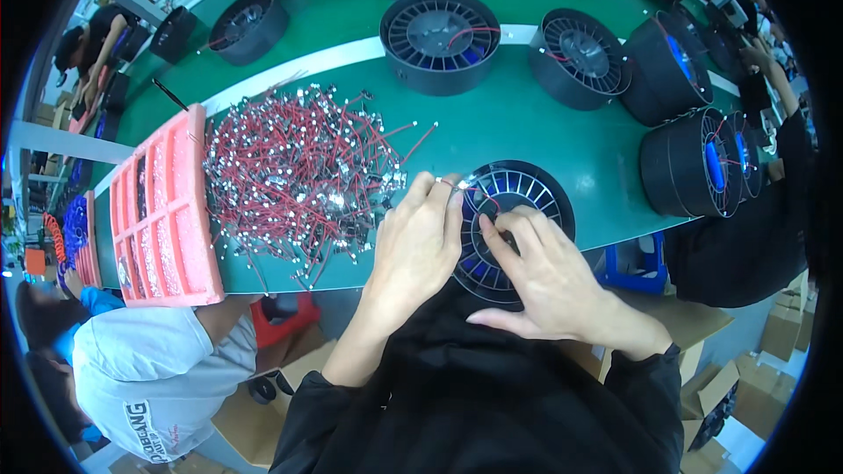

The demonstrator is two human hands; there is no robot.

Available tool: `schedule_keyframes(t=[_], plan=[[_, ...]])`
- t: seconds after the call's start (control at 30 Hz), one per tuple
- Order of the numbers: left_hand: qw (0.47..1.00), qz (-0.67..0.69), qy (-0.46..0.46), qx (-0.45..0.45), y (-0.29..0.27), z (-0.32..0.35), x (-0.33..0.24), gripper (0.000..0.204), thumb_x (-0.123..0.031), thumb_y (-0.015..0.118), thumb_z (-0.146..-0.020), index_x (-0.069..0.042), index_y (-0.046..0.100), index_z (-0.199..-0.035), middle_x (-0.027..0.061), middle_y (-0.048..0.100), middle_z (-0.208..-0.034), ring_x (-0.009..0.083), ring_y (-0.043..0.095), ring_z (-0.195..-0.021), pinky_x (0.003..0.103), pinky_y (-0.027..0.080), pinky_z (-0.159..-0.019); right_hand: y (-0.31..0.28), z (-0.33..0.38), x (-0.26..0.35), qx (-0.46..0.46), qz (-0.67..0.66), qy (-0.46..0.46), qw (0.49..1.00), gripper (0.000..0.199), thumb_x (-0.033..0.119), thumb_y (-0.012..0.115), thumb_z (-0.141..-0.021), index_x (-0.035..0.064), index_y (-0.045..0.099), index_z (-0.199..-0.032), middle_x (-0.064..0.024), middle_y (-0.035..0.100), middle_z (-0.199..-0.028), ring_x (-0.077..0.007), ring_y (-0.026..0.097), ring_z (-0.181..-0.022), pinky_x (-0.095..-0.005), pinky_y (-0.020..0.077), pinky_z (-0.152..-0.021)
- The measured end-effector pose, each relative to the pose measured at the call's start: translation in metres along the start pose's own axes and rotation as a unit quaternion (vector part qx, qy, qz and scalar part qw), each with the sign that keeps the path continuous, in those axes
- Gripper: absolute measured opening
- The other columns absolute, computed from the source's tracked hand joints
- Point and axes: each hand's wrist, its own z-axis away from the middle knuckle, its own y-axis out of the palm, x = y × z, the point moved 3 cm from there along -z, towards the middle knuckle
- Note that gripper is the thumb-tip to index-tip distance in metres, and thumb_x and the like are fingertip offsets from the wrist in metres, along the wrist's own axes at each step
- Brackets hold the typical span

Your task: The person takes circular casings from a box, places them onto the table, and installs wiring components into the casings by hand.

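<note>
A black round fan housing (pixel 527 189) with radial ribs and a blue centre lies at the near edge of the green table (pixel 492 123), right in front of me. My left hand (pixel 417 246) pinches a thin red wire (pixel 457 186) at the housing's left rim. My right hand (pixel 549 276) rests on the housing's centre, fingers pressing where the wire runs in. A big heap of short red wires with metal terminals (pixel 299 171) lies just left of my left hand.
A pink compartment tray (pixel 162 211) with small parts sits left of the heap. Several more black fan housings (pixel 439 39) stand along the table's far side and right end (pixel 694 162). Another person in a grey shirt (pixel 149 369) sits at my left; cardboard boxes lie below.
</note>
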Motion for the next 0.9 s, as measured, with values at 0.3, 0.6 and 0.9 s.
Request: schedule_keyframes(t=[0.3, 0.6, 0.9], plan=[[0.994, -0.044, 0.103, 0.011, 0.005, -0.031, 0.004, 0.026, -0.016, 0.052, -0.100, 0.004, 0.066, -0.109, 0.0223, 0.064, -0.107, 0.0439, 0.067, -0.088, 0.052, 0.053, -0.078, 0.007, 0.008, 0.008, -0.074, 0.151, 0.040, 0.985, 0.072, 0.031, 0.084, -0.073, -0.0034, 0.057, -0.130, -0.0181, 0.050, -0.122, -0.0357, 0.050, -0.113, -0.0441, 0.0447, -0.093], [0.997, -0.046, 0.066, 0.007, 0.000, -0.028, -0.005, 0.028, -0.020, 0.054, -0.100, 0.005, 0.065, -0.109, 0.0238, 0.064, -0.101, 0.0445, 0.063, -0.097, 0.049, 0.050, -0.082, 0.013, 0.029, 0.009, -0.154, 0.086, -0.040, 0.984, 0.025, 0.008, 0.077, -0.073, 0.0024, 0.067, -0.095, -0.0073, 0.061, -0.091, -0.0259, 0.058, -0.084, -0.0383, 0.0446, -0.073], [0.978, -0.167, 0.077, -0.097, -0.103, -0.108, -0.019, 0.046, -0.041, 0.059, -0.098, 0.003, 0.066, -0.110, 0.0230, 0.066, -0.105, 0.0372, 0.067, -0.100, 0.047, 0.052, -0.089, -0.095, -0.039, -0.014, -0.266, 0.143, -0.080, 0.950, 0.018, 0.002, 0.077, -0.069, 0.0013, 0.062, -0.080, -0.0109, 0.060, -0.080, -0.0310, 0.059, -0.076, -0.0396, 0.0465, -0.067]])
